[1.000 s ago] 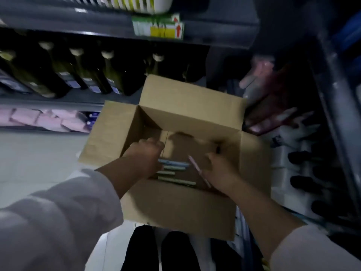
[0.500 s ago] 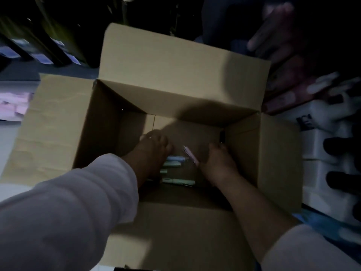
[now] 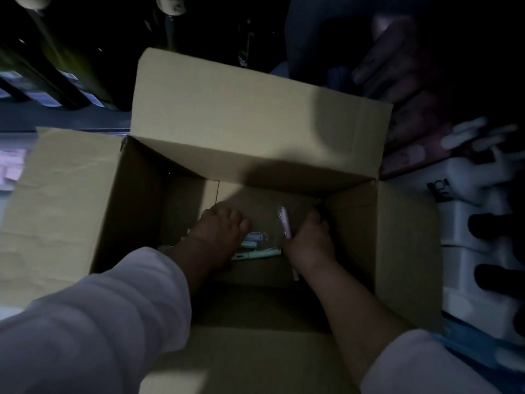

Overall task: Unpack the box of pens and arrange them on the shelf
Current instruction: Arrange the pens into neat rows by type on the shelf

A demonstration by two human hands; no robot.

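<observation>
left hand [image 3: 220, 229] on green pens [image 3: 257, 253], right hand [image 3: 310, 240] around pink pen [image 3: 284, 222]

One camera is sitting on the person's head. It is looking forward and steeply down, from above and behind the left hand [image 3: 220, 226] and the right hand [image 3: 309, 240], straight into the open box [image 3: 255, 109]. It is hanging close: the left sleeve [image 3: 99, 322] and right sleeve [image 3: 420, 365] are filling the bottom corners, and the pink pen [image 3: 284, 221] in the right hand is showing clearly. Beyond the left hand, dark bottles [image 3: 56, 66] are touching the top edge.
</observation>
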